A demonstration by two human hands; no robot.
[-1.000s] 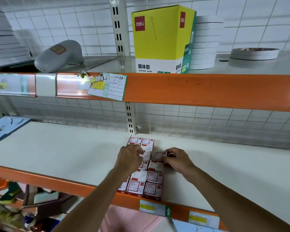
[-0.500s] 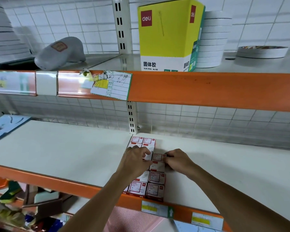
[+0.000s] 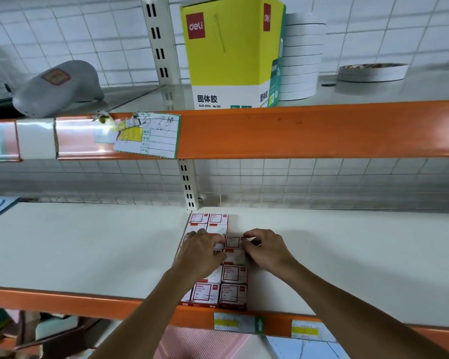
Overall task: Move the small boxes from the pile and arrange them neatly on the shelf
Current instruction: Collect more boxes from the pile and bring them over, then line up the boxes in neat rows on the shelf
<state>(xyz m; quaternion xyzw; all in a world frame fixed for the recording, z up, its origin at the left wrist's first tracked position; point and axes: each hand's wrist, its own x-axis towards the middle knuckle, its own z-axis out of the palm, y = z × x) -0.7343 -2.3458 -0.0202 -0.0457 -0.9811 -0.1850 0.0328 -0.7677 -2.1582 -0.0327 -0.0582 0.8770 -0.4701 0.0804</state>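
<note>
Two bare hands are seen from above, working on a white shelf with an orange front edge. The left hand is laid over the left column of small boxes, its fingers curled down onto their tops; whether a box is actually gripped cannot be told. The right hand is placed at the right side of the rows, with thumb and fingertips pinching one small box in the right column. The red-and-white boxes are arranged in rows running from the shelf's front lip back toward the slotted upright, touching one another. Wide bare shelf surface is left open to the left and to the right of the rows. Overhead, an upper shelf with an orange rail is seen, carrying a yellow glue stick carton, a stack of white tape rolls and a grey cap.
</note>
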